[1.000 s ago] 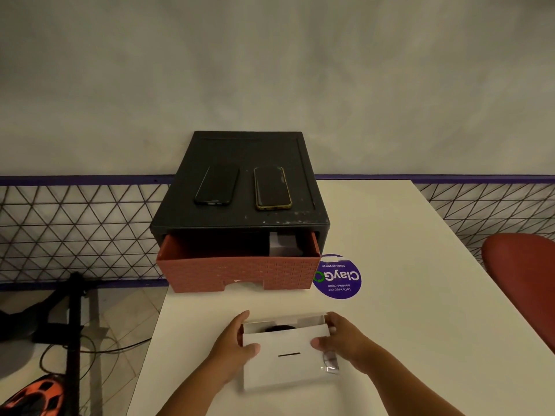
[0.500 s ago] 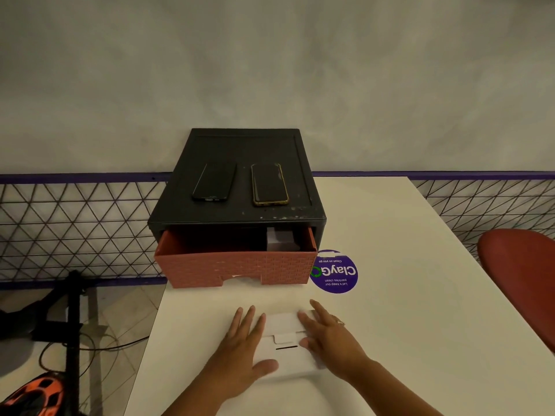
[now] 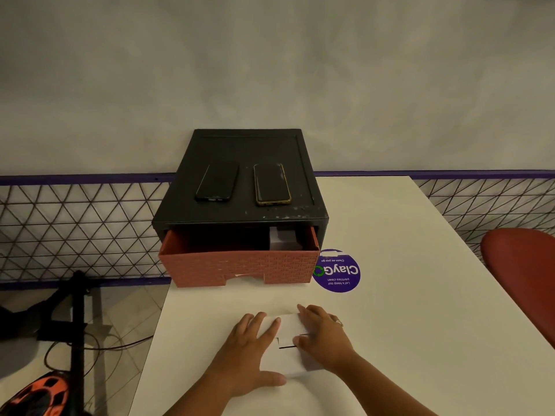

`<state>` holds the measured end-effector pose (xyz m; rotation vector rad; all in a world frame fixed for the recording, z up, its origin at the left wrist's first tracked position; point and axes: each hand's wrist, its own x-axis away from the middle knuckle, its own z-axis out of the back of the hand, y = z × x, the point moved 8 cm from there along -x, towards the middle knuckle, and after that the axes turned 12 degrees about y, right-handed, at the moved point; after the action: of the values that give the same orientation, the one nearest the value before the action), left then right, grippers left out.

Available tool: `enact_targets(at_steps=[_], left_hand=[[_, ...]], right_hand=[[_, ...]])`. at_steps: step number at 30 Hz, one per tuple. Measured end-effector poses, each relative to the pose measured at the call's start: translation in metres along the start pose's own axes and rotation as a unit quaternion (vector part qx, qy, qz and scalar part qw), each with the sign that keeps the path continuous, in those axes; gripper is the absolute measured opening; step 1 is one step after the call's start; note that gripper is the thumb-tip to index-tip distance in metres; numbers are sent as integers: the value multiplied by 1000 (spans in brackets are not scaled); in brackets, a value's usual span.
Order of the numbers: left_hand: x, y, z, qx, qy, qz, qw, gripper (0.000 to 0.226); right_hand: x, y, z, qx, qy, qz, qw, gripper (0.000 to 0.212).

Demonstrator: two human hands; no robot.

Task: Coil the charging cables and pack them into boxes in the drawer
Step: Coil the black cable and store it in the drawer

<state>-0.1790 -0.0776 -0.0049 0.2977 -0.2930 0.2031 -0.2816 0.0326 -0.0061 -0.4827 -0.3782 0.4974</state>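
Two smartphones lie flat side by side on the black plastic cabinet shell (image 3: 249, 145): an all-black one (image 3: 217, 181) on the left and a gold-edged one (image 3: 271, 184) on the right. A round purple "ClayGo" sticker (image 3: 338, 271) sits on the white tabletop (image 3: 405, 295). There's a red rounded chair seat (image 3: 525, 280) at the right edge. Behind it all runs a purple-railed wire mesh fence (image 3: 75, 229) and a plain grey wall (image 3: 270, 70). An orange and black helmet (image 3: 39, 391) lies on the floor bottom left, near a black pole (image 3: 77, 325).

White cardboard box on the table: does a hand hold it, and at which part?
Not gripped: the left hand and right hand press flat on top of the white cardboard box, one each side.
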Motion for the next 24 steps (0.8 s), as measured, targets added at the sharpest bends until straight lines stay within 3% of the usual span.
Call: enact_targets(at_steps=[6,18,21,23,24], left_hand=[[-1,4,1,-47,19,-37,998,125],[5,9,5,-21,66,-54,996,120],[8,10,15,-47,123,-75,989,104],[8,5,18,-30,125,-32,991,92],[9,3,16,-25,105,-23,994,97]], right_hand=[[-4,1,3,0,-31,-6,1000,58],[3,10,0,-34,-59,-1,998,51],[15,4,1,19,-74,66,995,72],[22,5,-1,76,-106,101,986,97],[24,6,-2,107,-108,115,982,106]])
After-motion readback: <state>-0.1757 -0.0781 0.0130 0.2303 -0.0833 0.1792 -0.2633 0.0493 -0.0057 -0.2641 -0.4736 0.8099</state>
